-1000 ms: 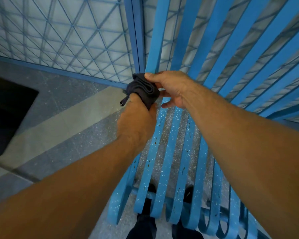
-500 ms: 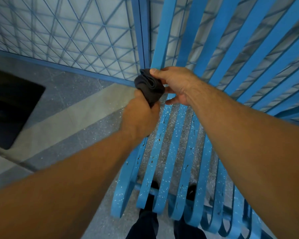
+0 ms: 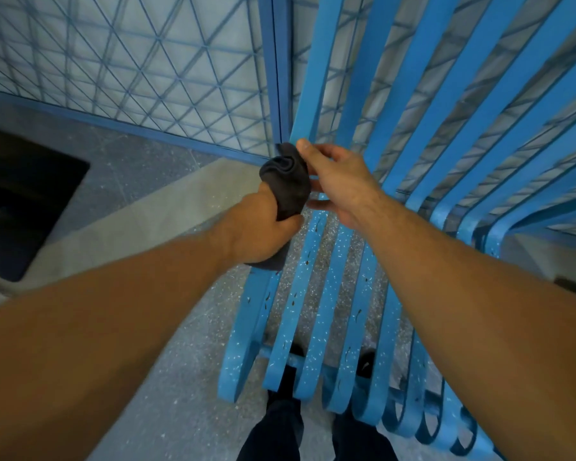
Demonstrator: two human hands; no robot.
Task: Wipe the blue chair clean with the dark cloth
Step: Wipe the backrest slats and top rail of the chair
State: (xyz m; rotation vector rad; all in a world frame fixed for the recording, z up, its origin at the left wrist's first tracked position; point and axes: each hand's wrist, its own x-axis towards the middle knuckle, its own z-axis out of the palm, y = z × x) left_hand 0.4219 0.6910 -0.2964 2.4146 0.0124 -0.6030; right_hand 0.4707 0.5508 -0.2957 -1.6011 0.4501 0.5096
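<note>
Left hand (image 3: 260,227) and right hand (image 3: 341,181) meet on a dark cloth (image 3: 288,181) at the left edge of the blue chair (image 3: 326,294).

Wadded this tightly, the cloth would likely skip many of the specks dotting the seat slats, and its loose tail could snag in a gap. The left fist grips the wad just above the outermost slat, where the seat bends into the back. The right hand is loosely spread, forefinger touching the top fold.

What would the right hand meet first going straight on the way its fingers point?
Probably the dark cloth gripped by the left hand, directly ahead of the right hand; depth is unclear.
</note>
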